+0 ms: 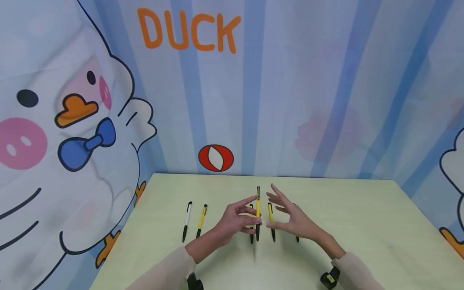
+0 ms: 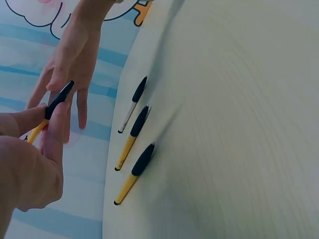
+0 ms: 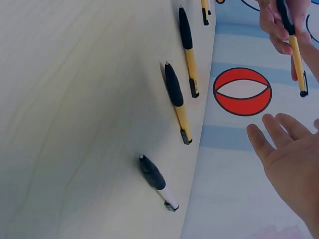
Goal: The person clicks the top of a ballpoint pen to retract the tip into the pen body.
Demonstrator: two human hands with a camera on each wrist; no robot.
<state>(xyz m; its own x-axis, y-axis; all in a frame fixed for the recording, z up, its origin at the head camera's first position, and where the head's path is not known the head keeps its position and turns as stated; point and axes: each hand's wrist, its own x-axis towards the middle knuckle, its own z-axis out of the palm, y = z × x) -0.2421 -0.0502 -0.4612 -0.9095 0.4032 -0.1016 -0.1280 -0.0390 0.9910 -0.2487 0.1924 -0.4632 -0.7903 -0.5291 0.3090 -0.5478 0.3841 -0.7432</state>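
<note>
My left hand (image 1: pixel 233 221) pinches a yellow ballpoint pen (image 1: pixel 258 206) with a black grip, held upright above the table with its clip end at the top. In the left wrist view, thumb and fingers close round the pen (image 2: pixel 59 100) near its black grip. My right hand (image 1: pixel 299 221) is just to the right, its fingers spread and holding nothing; in the right wrist view this hand (image 3: pixel 291 164) has a bare palm. Behind the hands lie a yellow pen (image 1: pixel 251 238), partly hidden by the left hand, another yellow pen (image 1: pixel 271 215), and a white pen (image 3: pixel 168 196), mostly hidden in the head view.
On the left of the pale table (image 1: pixel 362 225) lie a white pen (image 1: pixel 187 219) and a yellow pen (image 1: pixel 202 217), both with black grips toward me. A printed duck curtain (image 1: pixel 282 80) stands along the table's back edge.
</note>
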